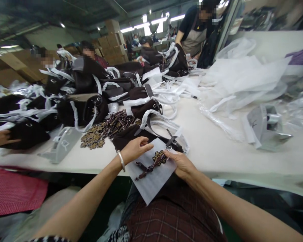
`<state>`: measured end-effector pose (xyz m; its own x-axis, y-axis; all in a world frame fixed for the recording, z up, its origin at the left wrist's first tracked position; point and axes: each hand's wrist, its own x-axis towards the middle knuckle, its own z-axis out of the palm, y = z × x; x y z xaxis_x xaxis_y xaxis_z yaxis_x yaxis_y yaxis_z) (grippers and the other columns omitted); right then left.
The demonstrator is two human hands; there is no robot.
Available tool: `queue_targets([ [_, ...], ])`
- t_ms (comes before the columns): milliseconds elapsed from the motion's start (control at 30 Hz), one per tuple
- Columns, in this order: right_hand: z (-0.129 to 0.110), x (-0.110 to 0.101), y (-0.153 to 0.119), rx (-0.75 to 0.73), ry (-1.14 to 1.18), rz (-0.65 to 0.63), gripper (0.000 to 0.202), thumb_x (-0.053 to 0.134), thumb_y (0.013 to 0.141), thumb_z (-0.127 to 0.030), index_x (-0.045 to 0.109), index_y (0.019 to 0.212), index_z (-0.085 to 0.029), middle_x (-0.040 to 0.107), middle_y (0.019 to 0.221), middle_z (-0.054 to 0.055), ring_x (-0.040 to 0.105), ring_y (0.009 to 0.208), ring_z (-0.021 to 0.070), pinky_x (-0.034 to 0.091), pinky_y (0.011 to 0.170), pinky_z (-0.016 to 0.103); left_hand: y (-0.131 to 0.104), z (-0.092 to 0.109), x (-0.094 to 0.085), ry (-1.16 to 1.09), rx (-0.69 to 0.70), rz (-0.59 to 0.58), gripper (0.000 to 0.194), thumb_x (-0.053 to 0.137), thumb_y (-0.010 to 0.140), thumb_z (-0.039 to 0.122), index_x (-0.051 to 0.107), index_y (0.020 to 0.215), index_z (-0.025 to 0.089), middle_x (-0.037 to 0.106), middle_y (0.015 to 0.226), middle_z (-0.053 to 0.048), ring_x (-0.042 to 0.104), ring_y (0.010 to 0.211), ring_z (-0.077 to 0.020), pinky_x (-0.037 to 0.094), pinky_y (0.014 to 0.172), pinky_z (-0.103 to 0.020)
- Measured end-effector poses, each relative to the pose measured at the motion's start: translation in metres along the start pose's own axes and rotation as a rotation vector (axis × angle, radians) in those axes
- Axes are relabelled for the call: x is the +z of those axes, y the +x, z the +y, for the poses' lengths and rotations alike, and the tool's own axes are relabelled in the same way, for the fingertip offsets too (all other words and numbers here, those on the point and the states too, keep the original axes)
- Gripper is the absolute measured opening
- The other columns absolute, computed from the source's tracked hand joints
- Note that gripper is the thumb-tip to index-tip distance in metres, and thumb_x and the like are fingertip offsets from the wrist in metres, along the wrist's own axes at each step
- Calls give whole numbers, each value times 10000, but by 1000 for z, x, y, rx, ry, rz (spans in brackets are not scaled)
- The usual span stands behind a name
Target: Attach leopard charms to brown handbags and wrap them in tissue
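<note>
A dark brown handbag (126, 134) with wrapped handles lies at the table's near edge. Over its front hangs a white paper sheet (148, 190), and on that rests a bag charm (158, 158) with a flower-shaped leopard-pattern piece and braided cords. My right hand (183, 164) grips the sheet's right edge, its thumb pressed by the charm's top near a metal ring. My left hand (135, 150), with a bracelet at the wrist, hovers over the sheet's upper left. Its fingers are loosely curled, thumb apart, and nothing shows in them.
A pile of similar charms (111, 127) lies left of my bag. More dark bags (83, 107) crowd behind. Grey tape dispensers stand at left (63, 144) and right (265, 126). White plastic bags (247, 80) cover the right back. A co-worker's hand (1, 138) reaches in at far left.
</note>
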<state>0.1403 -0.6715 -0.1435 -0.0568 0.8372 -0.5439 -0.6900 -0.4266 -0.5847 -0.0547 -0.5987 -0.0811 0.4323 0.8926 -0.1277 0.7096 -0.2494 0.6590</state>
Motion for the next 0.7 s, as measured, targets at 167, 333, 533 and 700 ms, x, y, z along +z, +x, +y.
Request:
queue_targets([
  [167,-3,1,-3,4,16,-16,336,879,507,-184,699,779,-104,735,735,73,655,615,186,552,638,315,31,1,23,-354,-197,-153,414,658,720,513,620,864,126,631,739,-20,573,666,-170,426,608,-274],
  [333,3,3,0,-88,-50,63,326,875,495,-220,683,738,-121,723,703,59,624,584,181,512,592,310,-9,36,34,106,170,104,112,579,844,298,598,870,190,612,809,-4,559,742,-157,413,671,-276],
  [533,6,10,2,-125,-83,138,220,802,497,-137,631,634,-152,666,572,-2,552,516,148,441,518,272,-49,49,59,612,365,94,232,547,913,301,552,1129,216,589,977,-54,534,909,-226,425,754,-337],
  [700,-12,7,-8,17,-89,36,126,652,594,-44,626,672,-139,667,601,22,577,538,152,493,599,293,-50,31,64,683,411,172,227,400,979,226,551,1147,203,569,920,-55,509,871,-213,412,755,-344],
])
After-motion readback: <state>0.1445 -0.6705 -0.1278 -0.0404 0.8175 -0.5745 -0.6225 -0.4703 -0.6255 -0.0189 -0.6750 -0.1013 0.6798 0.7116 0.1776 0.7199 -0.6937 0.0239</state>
